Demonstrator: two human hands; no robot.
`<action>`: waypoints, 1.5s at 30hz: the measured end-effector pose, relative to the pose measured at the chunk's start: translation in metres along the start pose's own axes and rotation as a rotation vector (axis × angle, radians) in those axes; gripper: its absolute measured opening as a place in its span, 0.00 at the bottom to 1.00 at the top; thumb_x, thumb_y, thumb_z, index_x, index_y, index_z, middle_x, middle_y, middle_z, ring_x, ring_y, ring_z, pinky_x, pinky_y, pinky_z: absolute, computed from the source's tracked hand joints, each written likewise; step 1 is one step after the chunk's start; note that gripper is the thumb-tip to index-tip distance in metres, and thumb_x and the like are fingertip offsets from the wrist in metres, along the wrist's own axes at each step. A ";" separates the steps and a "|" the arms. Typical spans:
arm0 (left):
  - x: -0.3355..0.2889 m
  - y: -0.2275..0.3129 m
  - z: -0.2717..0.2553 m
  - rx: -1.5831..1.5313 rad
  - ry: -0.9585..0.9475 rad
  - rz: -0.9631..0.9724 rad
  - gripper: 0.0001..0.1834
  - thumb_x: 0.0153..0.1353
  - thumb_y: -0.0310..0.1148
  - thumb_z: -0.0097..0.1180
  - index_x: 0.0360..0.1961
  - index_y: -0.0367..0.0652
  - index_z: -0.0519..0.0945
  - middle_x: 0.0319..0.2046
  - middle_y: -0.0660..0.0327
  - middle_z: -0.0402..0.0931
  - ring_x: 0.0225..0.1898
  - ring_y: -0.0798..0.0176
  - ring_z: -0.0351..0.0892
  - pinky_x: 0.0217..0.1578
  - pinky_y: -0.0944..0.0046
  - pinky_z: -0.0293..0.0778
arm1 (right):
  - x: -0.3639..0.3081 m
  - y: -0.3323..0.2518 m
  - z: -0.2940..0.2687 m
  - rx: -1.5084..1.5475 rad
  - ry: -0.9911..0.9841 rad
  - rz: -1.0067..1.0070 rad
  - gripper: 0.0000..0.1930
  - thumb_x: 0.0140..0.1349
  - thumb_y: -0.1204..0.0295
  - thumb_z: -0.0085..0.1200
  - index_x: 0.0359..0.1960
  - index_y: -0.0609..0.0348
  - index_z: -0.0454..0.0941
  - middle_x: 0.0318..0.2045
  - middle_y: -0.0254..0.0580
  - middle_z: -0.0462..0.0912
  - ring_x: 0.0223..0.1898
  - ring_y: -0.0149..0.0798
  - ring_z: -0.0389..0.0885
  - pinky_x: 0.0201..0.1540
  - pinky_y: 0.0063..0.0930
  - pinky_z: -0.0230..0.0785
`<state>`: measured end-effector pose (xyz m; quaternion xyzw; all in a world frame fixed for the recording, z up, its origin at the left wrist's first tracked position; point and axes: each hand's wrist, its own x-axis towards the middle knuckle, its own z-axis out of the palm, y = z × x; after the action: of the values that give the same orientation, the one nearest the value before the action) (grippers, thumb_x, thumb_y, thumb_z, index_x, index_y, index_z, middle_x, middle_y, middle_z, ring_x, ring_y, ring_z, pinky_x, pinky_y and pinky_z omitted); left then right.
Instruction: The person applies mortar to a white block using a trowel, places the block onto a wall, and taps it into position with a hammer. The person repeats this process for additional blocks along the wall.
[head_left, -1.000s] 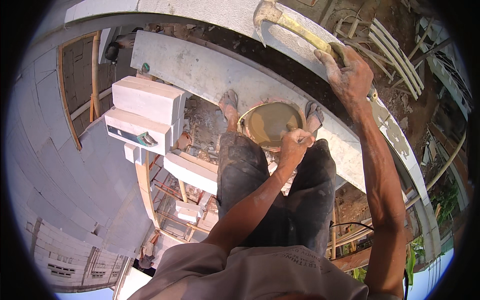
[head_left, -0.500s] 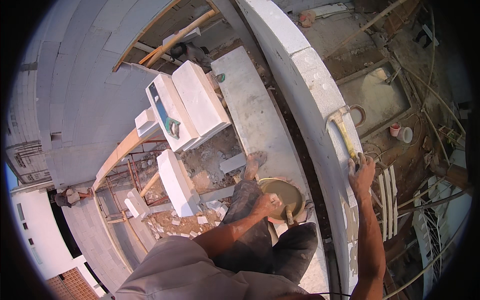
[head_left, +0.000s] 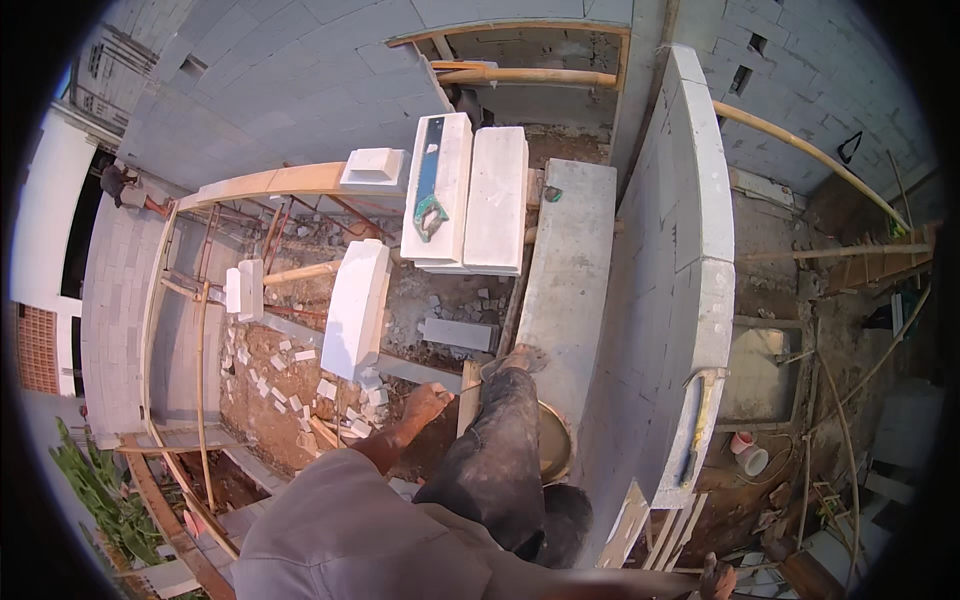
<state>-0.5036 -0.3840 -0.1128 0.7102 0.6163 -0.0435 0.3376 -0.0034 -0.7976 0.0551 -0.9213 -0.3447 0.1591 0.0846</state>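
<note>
I stand on a grey plank (head_left: 565, 270) beside a white block wall (head_left: 700, 200). My left hand (head_left: 428, 402) is out to the left of my knee, fingers curled around a thin tool whose shaft points toward my foot (head_left: 515, 358). A round pan (head_left: 555, 440) of mortar sits on the plank behind my leg. On the wall's top edge lies a yellow-handled hammer (head_left: 695, 425) with no hand on it. My right hand (head_left: 715, 578) shows only at the bottom edge, dark and blurred, away from the hammer.
Two white blocks (head_left: 480, 200) lie ahead with a green-handled saw (head_left: 430, 180) on top. Another white block (head_left: 355, 310) stands over rubble far below. Bamboo poles (head_left: 810, 150) cross the right side. Small pots (head_left: 745, 455) sit below the wall. A person (head_left: 120, 185) stands far left.
My view has swung left along the plank. My right hand let go of the hammer, which now rests on the wall. My left hand moved out of the pan to the left.
</note>
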 end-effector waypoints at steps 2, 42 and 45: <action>-0.032 -0.014 -0.023 -0.075 0.099 -0.059 0.18 0.57 0.46 0.61 0.28 0.40 0.84 0.19 0.54 0.80 0.25 0.54 0.82 0.31 0.54 0.74 | 0.015 -0.054 0.016 0.102 0.026 -0.019 0.13 0.62 0.67 0.52 0.23 0.62 0.78 0.20 0.49 0.79 0.23 0.56 0.77 0.31 0.51 0.67; -0.231 -0.026 0.031 -0.442 0.373 -0.283 0.18 0.54 0.45 0.60 0.35 0.42 0.87 0.31 0.50 0.83 0.37 0.46 0.83 0.44 0.50 0.76 | 0.026 -0.327 0.005 0.635 -0.499 -0.334 0.26 0.63 0.48 0.39 0.36 0.59 0.79 0.30 0.46 0.82 0.36 0.49 0.79 0.47 0.49 0.64; -0.241 -0.034 0.038 -0.431 0.416 -0.339 0.19 0.54 0.46 0.59 0.36 0.41 0.86 0.33 0.48 0.83 0.38 0.46 0.84 0.45 0.50 0.76 | 0.026 -0.330 0.005 0.646 -0.513 -0.312 0.27 0.63 0.47 0.38 0.37 0.59 0.79 0.31 0.46 0.83 0.37 0.48 0.79 0.48 0.49 0.64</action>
<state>-0.5779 -0.6073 -0.0412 0.5036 0.7762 0.1780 0.3349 -0.1871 -0.5337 0.1319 -0.7152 -0.4220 0.4676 0.3030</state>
